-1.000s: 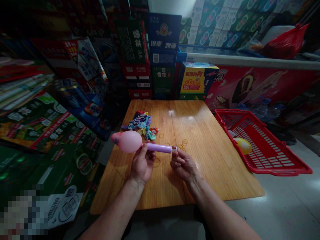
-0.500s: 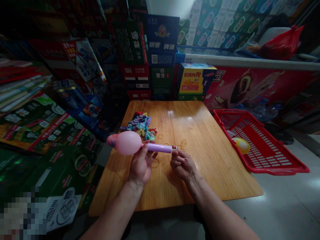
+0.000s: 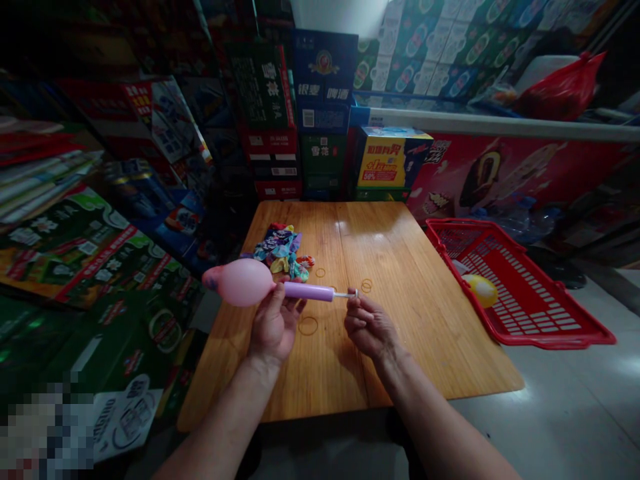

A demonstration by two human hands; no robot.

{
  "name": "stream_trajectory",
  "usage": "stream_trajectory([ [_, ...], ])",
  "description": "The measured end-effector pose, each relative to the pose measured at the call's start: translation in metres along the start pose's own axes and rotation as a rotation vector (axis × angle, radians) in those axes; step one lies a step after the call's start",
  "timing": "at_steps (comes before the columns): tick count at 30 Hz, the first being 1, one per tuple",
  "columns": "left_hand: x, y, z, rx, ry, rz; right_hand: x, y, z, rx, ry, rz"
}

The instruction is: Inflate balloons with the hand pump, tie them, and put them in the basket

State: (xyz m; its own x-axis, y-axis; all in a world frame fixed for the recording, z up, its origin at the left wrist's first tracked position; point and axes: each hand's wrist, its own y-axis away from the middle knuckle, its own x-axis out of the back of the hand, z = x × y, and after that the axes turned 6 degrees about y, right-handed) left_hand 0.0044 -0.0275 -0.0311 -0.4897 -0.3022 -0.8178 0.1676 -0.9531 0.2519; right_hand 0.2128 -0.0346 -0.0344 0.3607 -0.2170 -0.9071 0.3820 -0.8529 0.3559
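a: what takes up the most room around us?

b: boxes [image 3: 327,80], stacked beyond the far edge and off to our left. then comes the wooden surface [image 3: 443,320] in front of us, with a red basket [image 3: 523,283] just beside its right edge.

a: and our hands?

b: we have both above the surface. the fingers of our left hand [image 3: 274,327] are grasping the joint where balloon and pump meet. the fingers of our right hand [image 3: 370,327] are curled, pinching the white end of the pump's rod.

a: where is the balloon, then?

b: our pink balloon [image 3: 245,283] is in the air over the left side of the surface, rounded out, its darker tip pointing left. near it, a heap of limp balloons [image 3: 280,250] lies on the surface, many colours together.

a: and the smaller things?

b: we hold the purple pump [image 3: 309,292] level, its thin rod showing between tube and right fingers. a yellow-and-white ball [image 3: 481,292] sits at the basket's left side. smallest are the rubber bands [image 3: 308,334], scattered on the surface near our hands.
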Motion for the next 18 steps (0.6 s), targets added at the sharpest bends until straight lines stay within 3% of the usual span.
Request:
stream_trajectory([
  [5,-0.001,0.012,-0.017,0.123,-0.009,-0.018,-0.006,-0.002,0.020,-0.041,-0.038,0.029],
  [9,-0.001,0.004,-0.008,0.120,-0.004,-0.039,-0.004,0.000,0.006,-0.071,-0.046,0.025],
  [13,-0.003,-0.004,0.008,0.047,0.020,-0.019,0.001,0.002,-0.012,-0.002,-0.034,-0.047],
  [15,-0.005,-0.001,0.008,0.004,0.010,-0.028,0.002,0.002,-0.010,0.021,-0.043,-0.048],
  [18,-0.007,0.010,-0.001,0.069,-0.013,-0.072,0.000,-0.001,0.004,-0.010,-0.029,-0.011],
])
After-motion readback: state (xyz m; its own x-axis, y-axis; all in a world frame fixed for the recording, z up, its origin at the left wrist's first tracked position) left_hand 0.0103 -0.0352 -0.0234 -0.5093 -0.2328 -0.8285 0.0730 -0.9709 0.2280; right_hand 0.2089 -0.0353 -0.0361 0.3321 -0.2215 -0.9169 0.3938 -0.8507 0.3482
